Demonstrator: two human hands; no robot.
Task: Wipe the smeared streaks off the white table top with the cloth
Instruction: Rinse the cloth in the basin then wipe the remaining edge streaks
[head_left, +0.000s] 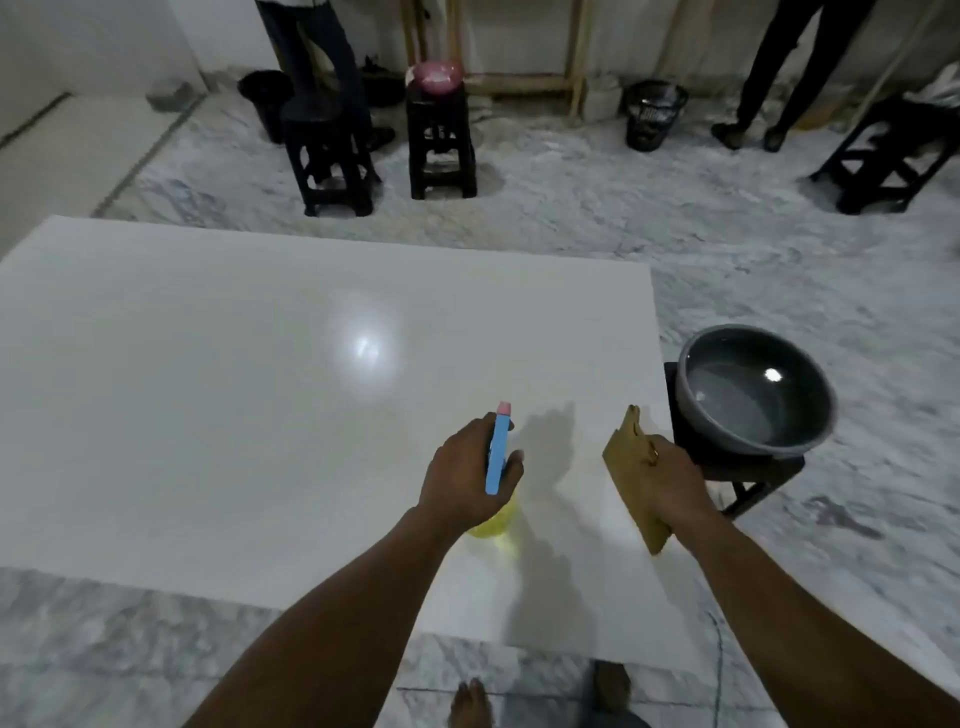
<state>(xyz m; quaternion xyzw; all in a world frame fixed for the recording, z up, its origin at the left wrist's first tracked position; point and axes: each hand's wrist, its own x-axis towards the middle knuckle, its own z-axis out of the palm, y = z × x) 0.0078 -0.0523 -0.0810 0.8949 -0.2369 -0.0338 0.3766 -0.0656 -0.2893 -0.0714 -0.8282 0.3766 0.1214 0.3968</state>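
White table top (208, 389) — cloth (631, 478) near its right edge.

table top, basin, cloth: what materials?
Table top: glossy white, likely laminate or stone; it mirrors a lamp glare. Basin: grey, smooth, probably plastic; rolled rim, soft sheen. Cloth in right hand: tan, matte, holding flat, maybe a stiff synthetic wipe.

Head camera, wide-angle, looking forward and steeply down.

It looks from above the near edge of the white table top (260, 389), close enough that both forearms reach up from the bottom edge and the wearer's feet show beneath. The table fills the middle; the marble floor (675, 234), black stools (441, 145) and standing legs lie far off along the top.
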